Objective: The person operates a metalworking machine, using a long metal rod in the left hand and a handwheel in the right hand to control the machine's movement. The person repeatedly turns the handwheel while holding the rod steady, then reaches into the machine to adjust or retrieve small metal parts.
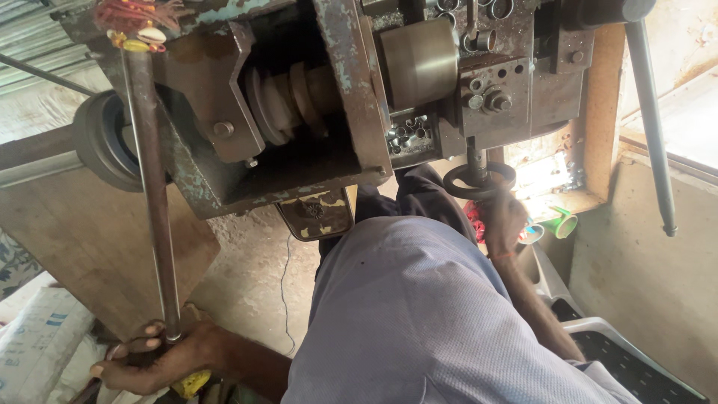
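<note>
Shiny steel cylinder [419,61] mounted high on the worn grey-green metal machine frame [351,97]. Heap of short cut metal tube pieces [407,133] just beneath. Green plastic cup [562,223] tipped near the sunlit wooden ledge [598,112]. White woven sack [37,340] at far left.

Dull, rusty metal rod [153,202] in the left hand [161,359]; beside it a woven plastic sack [37,337]. Dark metal handwheel [479,179] at the right hand [502,221], under a worn steel machine [314,97] with chipped paint. Between the hands, smooth lilac cloth shirt [419,314].
</note>
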